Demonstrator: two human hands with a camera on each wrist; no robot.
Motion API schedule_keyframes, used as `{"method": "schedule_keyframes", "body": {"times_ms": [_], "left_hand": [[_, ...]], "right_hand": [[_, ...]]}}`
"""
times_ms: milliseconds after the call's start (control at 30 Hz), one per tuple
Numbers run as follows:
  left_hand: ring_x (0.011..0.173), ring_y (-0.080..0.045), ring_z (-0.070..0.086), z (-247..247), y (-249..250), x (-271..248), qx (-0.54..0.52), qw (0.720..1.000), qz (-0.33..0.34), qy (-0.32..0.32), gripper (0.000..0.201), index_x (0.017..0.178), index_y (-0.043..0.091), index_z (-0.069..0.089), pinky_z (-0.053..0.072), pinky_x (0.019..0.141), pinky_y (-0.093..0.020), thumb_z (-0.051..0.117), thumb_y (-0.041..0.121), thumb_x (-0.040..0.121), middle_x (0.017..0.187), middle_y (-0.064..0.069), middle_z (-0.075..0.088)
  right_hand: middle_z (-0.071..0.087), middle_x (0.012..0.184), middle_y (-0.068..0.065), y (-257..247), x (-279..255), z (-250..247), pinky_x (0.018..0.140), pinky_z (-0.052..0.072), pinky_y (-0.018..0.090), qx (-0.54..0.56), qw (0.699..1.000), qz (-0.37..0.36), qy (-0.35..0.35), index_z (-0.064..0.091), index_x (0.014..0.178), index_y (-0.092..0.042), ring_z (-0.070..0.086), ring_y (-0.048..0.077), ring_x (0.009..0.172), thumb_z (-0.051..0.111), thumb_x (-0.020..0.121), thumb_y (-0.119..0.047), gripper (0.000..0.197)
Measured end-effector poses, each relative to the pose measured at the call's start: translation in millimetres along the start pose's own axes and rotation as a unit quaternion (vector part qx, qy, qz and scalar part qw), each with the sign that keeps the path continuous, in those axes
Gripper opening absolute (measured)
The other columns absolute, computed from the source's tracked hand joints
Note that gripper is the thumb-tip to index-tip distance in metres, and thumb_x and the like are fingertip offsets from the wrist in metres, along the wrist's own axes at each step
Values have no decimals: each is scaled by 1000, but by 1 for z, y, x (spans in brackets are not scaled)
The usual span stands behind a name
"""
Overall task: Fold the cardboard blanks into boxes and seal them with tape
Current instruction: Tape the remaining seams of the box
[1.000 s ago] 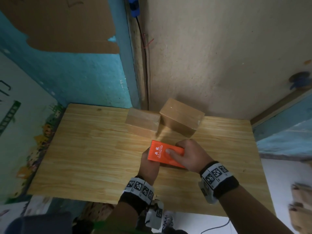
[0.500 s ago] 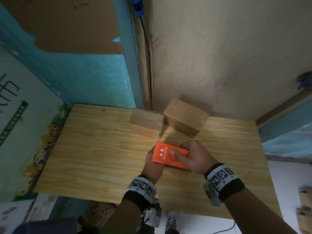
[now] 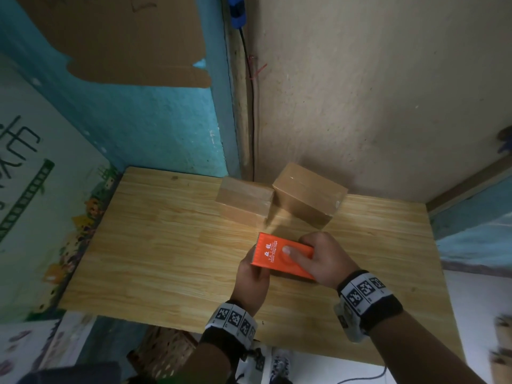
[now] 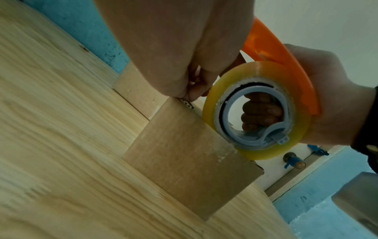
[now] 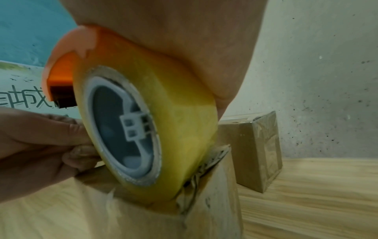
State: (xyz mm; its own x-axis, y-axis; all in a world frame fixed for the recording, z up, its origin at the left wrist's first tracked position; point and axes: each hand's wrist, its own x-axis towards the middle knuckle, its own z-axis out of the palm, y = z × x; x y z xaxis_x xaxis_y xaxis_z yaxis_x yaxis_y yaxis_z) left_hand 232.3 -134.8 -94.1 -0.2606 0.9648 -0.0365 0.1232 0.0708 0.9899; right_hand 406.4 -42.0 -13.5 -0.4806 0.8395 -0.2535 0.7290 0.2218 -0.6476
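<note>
A brown cardboard box (image 4: 184,158) stands on the wooden table (image 3: 166,245); from the head view it is almost wholly hidden under my hands. My right hand (image 3: 318,259) grips an orange tape dispenser (image 3: 279,256) with its thumb on top. The yellowish tape roll (image 5: 143,121) rests on the box's (image 5: 204,210) top edge. My left hand (image 3: 252,275) holds the box's near end, with its curled fingers (image 4: 194,87) at the top edge beside the roll (image 4: 255,110).
Two taped brown boxes (image 3: 243,203) (image 3: 307,200) sit against the back wall, just beyond my hands. The table's left half is bare wood. A corner of walls closes the far side. More cardboard lies off the table at the right (image 3: 501,342).
Both hands and the dispenser keep their place on the box. Only the head camera has shifted slightly.
</note>
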Motion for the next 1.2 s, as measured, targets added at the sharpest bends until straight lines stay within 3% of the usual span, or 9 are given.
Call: {"method": "schedule_keyframes", "body": {"times_ms": [333, 400, 500, 700, 767, 867, 1033, 1100, 1200], "left_hand": [[86, -9, 71, -9, 3, -9, 0, 1000, 6, -22, 13, 104, 12, 68, 52, 76, -20, 56, 7, 104, 94, 8, 74], [76, -8, 67, -6, 0, -23, 14, 997, -2, -81, 14, 95, 18, 68, 51, 68, -27, 58, 11, 103, 88, 5, 72], [77, -20, 65, 24, 4, -48, 33, 984, -21, -174, 13, 89, 22, 69, 53, 72, -40, 64, 13, 96, 90, 4, 71], [81, -9, 65, 4, 20, -21, -46, 980, -80, -177, 6, 86, 1, 71, 50, 79, -24, 68, 3, 92, 84, 4, 72], [83, -4, 67, -15, 25, -12, -34, 980, -83, -179, 13, 86, 8, 70, 50, 83, -22, 68, -4, 91, 84, 10, 73], [70, 7, 63, -33, 31, 3, -11, 980, -105, -167, 30, 80, 21, 70, 46, 75, -18, 68, -6, 93, 71, 18, 72], [87, -13, 70, -47, 26, 19, 15, 995, -38, -93, 18, 100, 13, 73, 54, 80, -29, 68, -1, 89, 93, -2, 75], [92, -14, 68, -43, 19, 21, 57, 996, -17, -71, 30, 109, 29, 67, 56, 81, -30, 65, 3, 94, 109, 0, 68], [97, -22, 67, -34, 12, 23, 93, 987, -56, -115, 49, 100, 57, 61, 57, 85, -35, 70, 10, 92, 123, -4, 54]], "right_hand": [[73, 74, 5, 7, 0, 3, 65, 61, 47, 9, 1000, -3, 5, 72, 82, -13, 70, 15, 63, 47, 82, -89, 80], [69, 67, 4, 5, 3, 5, 63, 58, 47, 11, 1000, -4, 20, 69, 75, -13, 65, 15, 58, 48, 85, -86, 76], [64, 63, 3, -2, 6, 8, 61, 53, 46, -19, 999, -23, 23, 65, 69, -12, 61, 15, 56, 49, 84, -83, 74], [64, 61, 6, 3, -1, 8, 55, 45, 39, 19, 999, -35, 34, 62, 67, -11, 59, 17, 54, 58, 84, -77, 68], [63, 60, 6, 1, -1, 8, 54, 45, 39, 17, 998, -42, 34, 61, 65, -11, 58, 17, 53, 58, 84, -77, 69], [63, 60, 5, 1, 0, 6, 55, 47, 39, 23, 998, -41, 29, 62, 66, -12, 59, 16, 53, 57, 84, -78, 69], [65, 63, 8, -6, -2, 2, 55, 50, 40, 26, 999, -25, 13, 63, 68, -11, 61, 19, 54, 54, 82, -84, 75], [64, 63, 7, -13, 0, -5, 56, 50, 39, 20, 1000, -12, 10, 63, 69, -11, 62, 19, 55, 50, 79, -90, 80], [59, 56, 1, -23, 6, -17, 55, 45, 34, -19, 1000, 5, 0, 60, 63, -14, 59, 15, 50, 48, 77, -92, 81]]}}
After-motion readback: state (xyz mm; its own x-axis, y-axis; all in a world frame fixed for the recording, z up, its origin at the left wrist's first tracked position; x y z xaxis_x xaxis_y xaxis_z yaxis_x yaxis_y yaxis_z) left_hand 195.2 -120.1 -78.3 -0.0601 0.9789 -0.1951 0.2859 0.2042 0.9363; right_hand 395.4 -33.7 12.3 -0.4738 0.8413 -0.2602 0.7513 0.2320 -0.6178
